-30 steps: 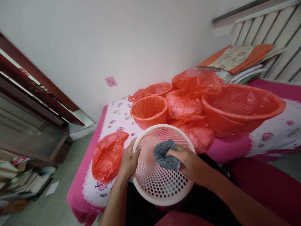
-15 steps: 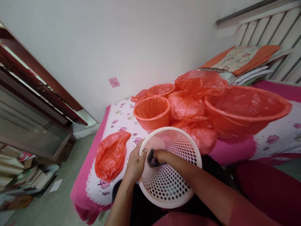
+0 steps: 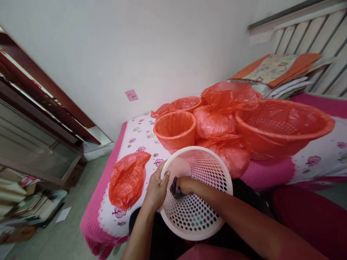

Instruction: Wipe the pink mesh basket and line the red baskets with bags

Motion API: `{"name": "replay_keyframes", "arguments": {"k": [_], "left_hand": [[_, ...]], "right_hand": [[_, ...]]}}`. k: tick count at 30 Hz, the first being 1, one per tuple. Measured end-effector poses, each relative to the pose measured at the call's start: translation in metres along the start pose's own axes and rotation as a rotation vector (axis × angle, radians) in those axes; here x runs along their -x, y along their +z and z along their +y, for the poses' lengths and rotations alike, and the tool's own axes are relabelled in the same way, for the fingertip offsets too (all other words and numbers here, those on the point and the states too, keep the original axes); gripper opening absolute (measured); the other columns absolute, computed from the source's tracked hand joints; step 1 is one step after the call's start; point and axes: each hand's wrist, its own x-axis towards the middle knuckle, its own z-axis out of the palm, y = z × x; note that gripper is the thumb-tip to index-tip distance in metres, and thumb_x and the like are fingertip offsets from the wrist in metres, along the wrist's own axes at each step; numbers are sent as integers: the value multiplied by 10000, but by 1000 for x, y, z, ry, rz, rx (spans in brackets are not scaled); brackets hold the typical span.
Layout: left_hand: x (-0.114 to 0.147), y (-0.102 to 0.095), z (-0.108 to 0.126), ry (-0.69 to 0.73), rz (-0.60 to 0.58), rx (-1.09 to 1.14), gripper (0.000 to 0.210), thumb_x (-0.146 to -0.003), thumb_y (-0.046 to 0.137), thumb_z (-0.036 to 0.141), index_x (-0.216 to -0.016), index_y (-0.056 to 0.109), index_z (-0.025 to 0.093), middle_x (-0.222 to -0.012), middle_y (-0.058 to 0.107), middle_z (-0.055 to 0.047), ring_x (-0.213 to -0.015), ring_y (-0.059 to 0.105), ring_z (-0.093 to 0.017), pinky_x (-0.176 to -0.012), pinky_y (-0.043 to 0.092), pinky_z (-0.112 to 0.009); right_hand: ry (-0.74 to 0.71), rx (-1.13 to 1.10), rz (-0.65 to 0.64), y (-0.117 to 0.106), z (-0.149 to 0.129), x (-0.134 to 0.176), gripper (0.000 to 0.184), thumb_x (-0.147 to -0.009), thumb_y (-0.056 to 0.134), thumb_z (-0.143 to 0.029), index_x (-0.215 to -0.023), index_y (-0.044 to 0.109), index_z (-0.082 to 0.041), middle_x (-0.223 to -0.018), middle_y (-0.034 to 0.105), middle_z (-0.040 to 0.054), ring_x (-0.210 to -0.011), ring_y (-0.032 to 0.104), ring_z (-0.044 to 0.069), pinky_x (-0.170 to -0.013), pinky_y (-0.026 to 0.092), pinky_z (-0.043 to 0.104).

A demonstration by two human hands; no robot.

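Observation:
A white plastic basket (image 3: 225, 164) with holes in its wall rests tilted on my lap, its mouth facing me. My left hand (image 3: 158, 186) grips the rim on the left side, thumb inside. Reaching into the basket, my right hand (image 3: 185, 185) is closed on a dark grey cloth (image 3: 176, 190), which touches or lies very near the inner wall. Part of the cloth is hidden by my fingers. Just beyond the basket stands an orange basket (image 3: 175, 131). On the bed to the left lies a crumpled red plastic bag (image 3: 127, 180).
Several red plastic bags (image 3: 215, 122) and a large orange basket lined with red plastic (image 3: 284, 135) stand on the bed (image 3: 135, 131). Folded bedding (image 3: 282, 70) is stacked at the back right. Books and papers (image 3: 35, 207) lie on the floor at left.
My right hand has moved slightly down with the grey cloth along the inside of the white basket. My left hand keeps its hold on the rim.

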Motion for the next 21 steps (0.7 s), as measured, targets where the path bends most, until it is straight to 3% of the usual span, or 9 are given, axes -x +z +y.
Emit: {"name": "replay_keyframes", "arguments": {"k": [4,7,15,21], "left_hand": [[-1,-1,-2,5,9,-25,471,-1006,516,417,-1404,649,203,-1442,699,-117,-1393,609,-276,-1219,429,-457],[-2,-1,-3,1,6,-11,473,-1006,525,418,-1409,645,202,-1454,691,-121,-1386,613,-278,-1227,417,-469],[-6,-5,-10,-50,-7,55,479,-1002,548,434,-1413,652,211,-1465,684,-117,-1401,597,-283,-1239,392,-474],[-8,-6,-4,-23,-44,43,483,-1012,538,433,-1425,633,201,-1459,689,-117,-1367,626,-278,-1190,449,-440]], "right_hand": [[98,147,-79,-1,-4,15,175,-918,741,-163,-1087,753,-115,-1094,772,125,-998,741,273,-872,603,420],[112,193,-70,-1,-8,26,253,-792,706,-21,-1018,792,-97,-1001,802,168,-927,760,321,-786,573,382],[2,89,-23,-4,-14,68,291,-708,636,-16,-884,802,-177,-845,782,54,-749,703,214,-638,456,254],[-193,-123,30,6,-12,99,273,-667,579,6,-741,748,-196,-725,700,-11,-706,644,168,-643,418,236]]}}
